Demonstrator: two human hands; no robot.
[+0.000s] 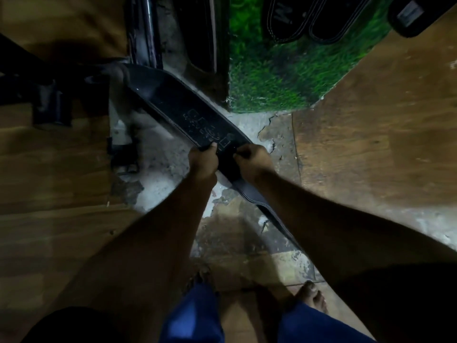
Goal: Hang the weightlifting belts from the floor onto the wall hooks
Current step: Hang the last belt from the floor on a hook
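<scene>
Both hands grip one black belt (188,115) at its wide middle, left hand (204,160) and right hand (252,162) pinching opposite edges, just above the cracked floor (346,144). This looks like the pick-up step; next it must rise to a hook, none visible. Hung belts (309,18) show on the grass-print wall (272,78); a dark rack (49,95) crowds the far end

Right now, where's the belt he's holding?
Centre of the head view: the black belt is gripped by both the left hand and right hand, below the grass-print wall.
</scene>
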